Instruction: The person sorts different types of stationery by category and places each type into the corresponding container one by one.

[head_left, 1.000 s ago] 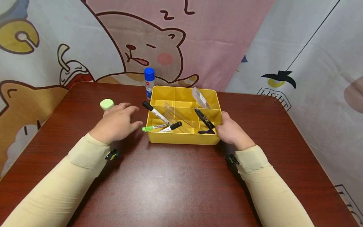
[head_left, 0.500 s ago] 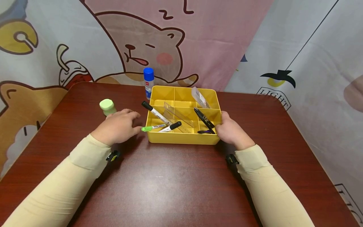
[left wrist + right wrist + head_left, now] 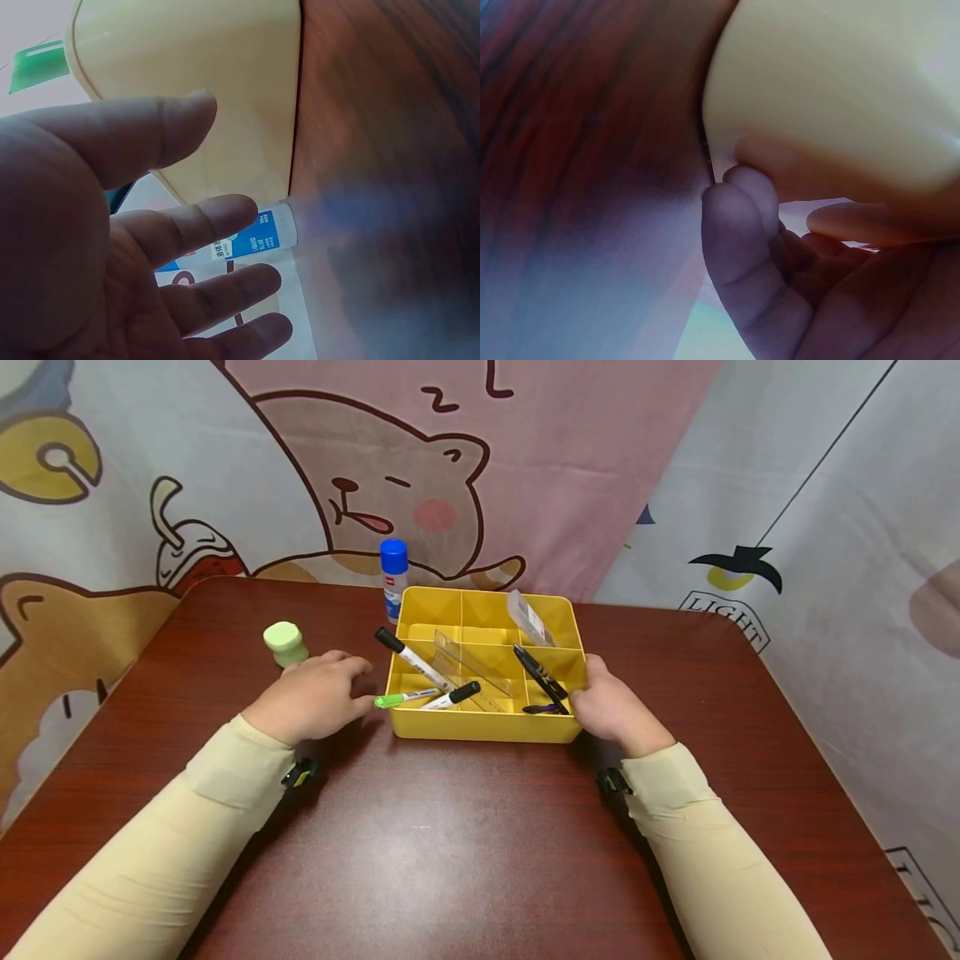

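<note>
A yellow compartment box (image 3: 487,725) sits on the table, holding markers, pens and clear rulers. Against its right wall is my right hand (image 3: 611,706), fingers curled at the lower edge and thumb against the side in the right wrist view. My left hand (image 3: 311,693) hovers just off the box's left side, fingers spread and holding nothing, as the left wrist view shows. Beyond those fingers stands a liquid glue bottle (image 3: 262,236). A white marker with a black cap (image 3: 420,664) and a green marker (image 3: 405,698) poke over the left rim.
A pale green waisted object (image 3: 285,643) stands behind my left hand. The blue-capped glue bottle (image 3: 393,581) is at the box's back left corner. A small clear case (image 3: 531,618) leans in a back compartment. A printed cloth (image 3: 570,460) hangs behind the table.
My left hand has shifted slightly towards me, uncovering more of the pale green object. My right hand and the box stay in place.
</note>
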A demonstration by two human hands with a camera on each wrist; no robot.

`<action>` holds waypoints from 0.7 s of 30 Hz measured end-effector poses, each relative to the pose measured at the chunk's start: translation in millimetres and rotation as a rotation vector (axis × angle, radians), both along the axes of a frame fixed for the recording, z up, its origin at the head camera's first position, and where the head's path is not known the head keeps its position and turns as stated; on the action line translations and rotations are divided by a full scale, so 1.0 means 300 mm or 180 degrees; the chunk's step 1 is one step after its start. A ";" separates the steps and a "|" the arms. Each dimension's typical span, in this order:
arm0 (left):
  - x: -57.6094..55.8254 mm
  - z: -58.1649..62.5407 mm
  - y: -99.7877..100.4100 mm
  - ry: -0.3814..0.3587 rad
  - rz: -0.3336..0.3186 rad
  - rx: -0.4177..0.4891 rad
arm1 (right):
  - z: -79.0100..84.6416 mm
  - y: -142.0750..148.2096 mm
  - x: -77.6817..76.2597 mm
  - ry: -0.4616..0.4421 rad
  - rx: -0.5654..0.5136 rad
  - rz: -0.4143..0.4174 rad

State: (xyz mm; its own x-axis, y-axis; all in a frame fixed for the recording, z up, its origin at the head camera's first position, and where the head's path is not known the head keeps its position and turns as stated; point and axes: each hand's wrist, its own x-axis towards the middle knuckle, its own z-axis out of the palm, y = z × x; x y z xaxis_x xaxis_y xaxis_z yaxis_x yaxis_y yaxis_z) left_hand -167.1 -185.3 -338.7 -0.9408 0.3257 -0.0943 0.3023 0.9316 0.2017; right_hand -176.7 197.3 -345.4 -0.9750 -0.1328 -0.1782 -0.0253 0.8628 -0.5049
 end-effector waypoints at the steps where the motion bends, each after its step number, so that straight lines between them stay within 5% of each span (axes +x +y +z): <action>1: 0.000 0.001 -0.001 -0.0013 -0.0014 -0.0002 | 0.001 -0.001 0.001 0.0000 -0.0002 0.0006; 21: 0.001 0.003 0.000 -0.0061 -0.0023 -0.0023 | -0.002 -0.003 0.001 0.0027 -0.0025 -0.0022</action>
State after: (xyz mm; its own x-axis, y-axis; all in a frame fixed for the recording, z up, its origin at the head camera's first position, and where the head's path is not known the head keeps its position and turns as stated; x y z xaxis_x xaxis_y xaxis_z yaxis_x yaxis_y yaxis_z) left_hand -166.7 -185.4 -338.0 -0.9364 0.3318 -0.1147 0.3052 0.9308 0.2009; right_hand -176.3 196.5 -346.0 -0.9774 -0.1276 -0.1687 -0.0238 0.8589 -0.5115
